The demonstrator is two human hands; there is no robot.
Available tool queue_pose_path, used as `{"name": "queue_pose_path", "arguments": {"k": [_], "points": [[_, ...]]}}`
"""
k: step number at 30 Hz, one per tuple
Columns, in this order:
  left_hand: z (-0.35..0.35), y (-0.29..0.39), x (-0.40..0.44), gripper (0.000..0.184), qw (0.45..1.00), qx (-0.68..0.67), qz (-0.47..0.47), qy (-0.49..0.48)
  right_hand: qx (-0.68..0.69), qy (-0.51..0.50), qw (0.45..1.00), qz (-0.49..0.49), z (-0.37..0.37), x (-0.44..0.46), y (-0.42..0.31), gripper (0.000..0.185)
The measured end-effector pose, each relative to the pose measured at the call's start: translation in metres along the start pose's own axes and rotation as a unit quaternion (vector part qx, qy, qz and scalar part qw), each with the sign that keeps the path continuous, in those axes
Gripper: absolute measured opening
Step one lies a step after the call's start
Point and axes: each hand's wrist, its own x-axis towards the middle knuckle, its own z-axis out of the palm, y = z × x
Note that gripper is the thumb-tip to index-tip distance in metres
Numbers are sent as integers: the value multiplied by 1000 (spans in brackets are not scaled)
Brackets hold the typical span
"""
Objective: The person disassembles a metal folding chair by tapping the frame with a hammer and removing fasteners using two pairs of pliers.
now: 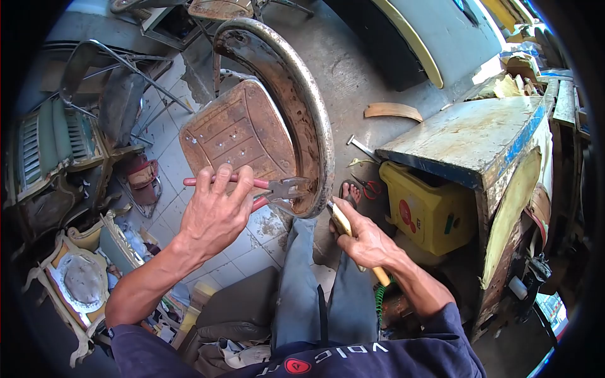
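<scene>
My left hand [220, 205] is closed around the red handles of a pair of pliers [287, 188]. The jaws meet the inner edge of the curved backrest [318, 120] of a rusty metal chair, near its lower end. Behind the pliers lies the chair's brown, rust-stained seat [242, 135]. On the other side of the backrest, my right hand [365, 239] is closed on a yellow-handled tool [380, 276]. Its front end points at the backrest's outer rim; the fingers hide part of it, so its exact kind does not show.
A worn workbench [454, 135] stands at right, with a yellow plastic container [428, 208] beneath. On the floor lie a hammer [362, 148], red-handled scissors [370, 188] and a curved wooden strip [393, 111]. Chair frames [79, 277] crowd the left side.
</scene>
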Motion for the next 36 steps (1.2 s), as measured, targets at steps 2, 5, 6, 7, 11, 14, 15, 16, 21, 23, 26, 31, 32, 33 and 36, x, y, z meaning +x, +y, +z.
{"name": "queue_pose_path", "arguments": {"k": [2,5,6,7,11,14,15,16,21,23,26,31,32,33,36], "points": [[3,-1,-4,23,995,-86,-28,-53,15,77,996,-30,31,4,25,76],[13,0,-8,21,990,-128,-38,-53,35,49,998,10,59,36,66,79],[15,-3,-6,21,990,-125,-35,-55,52,42,998,-2,61,41,70,85],[16,-3,-6,20,990,-126,-37,-46,59,40,997,0,64,43,72,85],[17,-2,-8,21,994,-103,-29,-10,73,110,991,37,50,37,74,91],[14,-1,-7,15,990,-128,-43,-43,7,106,994,-38,30,32,82,89],[13,4,-10,15,989,-131,-31,-56,-32,119,990,-61,22,33,82,89],[13,11,-12,16,981,-166,-72,-75,-60,117,989,-67,16,36,85,84],[44,72,-36,29,900,-346,-261,-51,-205,98,974,-18,-24,92,136,71],[44,110,-37,33,840,-416,-343,-49,-280,93,955,14,-33,112,161,71],[78,152,-36,32,647,-578,-488,95,-304,87,949,-10,-52,148,200,71],[105,160,12,85,532,-620,-446,366,-193,128,970,78,-63,266,331,64],[109,161,13,85,535,-606,-444,387,-198,122,965,125,-66,296,361,61],[109,163,12,90,557,-587,-458,367,-211,111,959,155,-67,331,401,58],[115,168,27,95,604,-552,-425,388,-242,148,947,149,-70,379,436,59]]}}
